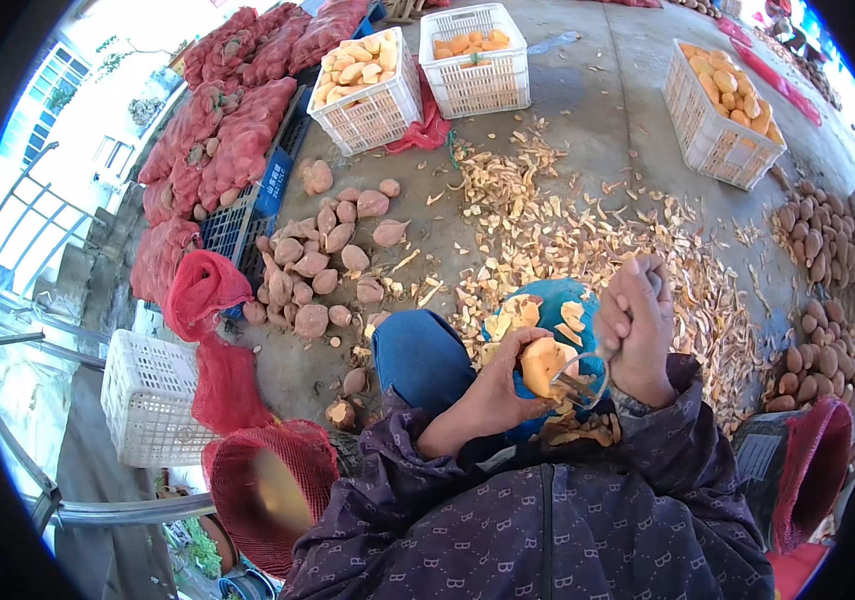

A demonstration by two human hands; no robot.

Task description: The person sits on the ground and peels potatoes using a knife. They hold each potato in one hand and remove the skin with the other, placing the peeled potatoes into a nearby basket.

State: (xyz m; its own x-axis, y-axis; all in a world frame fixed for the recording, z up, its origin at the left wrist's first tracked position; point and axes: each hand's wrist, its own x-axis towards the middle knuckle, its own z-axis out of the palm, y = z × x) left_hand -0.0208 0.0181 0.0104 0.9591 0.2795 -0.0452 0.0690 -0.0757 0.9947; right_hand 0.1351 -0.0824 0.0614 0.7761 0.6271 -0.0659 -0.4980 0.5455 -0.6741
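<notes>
In my left hand (498,394) is a peeled sweet potato (545,366), its orange flesh showing, held over my lap. Closed around the handle of a metal peeler (585,386) is my right hand (636,322); the peeler's looped head lies against or just beside the sweet potato's right side. Under the hands a blue cloth or plastic cover (558,291) lies over my leg, with peelings (523,309) on it. Unpeeled sweet potatoes (311,262) are heaped on the concrete floor to the left of my knee.
Peelings (592,240) cover the floor ahead. White plastic crates (476,86) of peeled sweet potatoes stand beyond, another crate (712,142) at right. Red mesh sacks (225,142) lie on blue pallets (273,180) at left, near a white crate (149,405). More unpeeled ones (821,352) lie right.
</notes>
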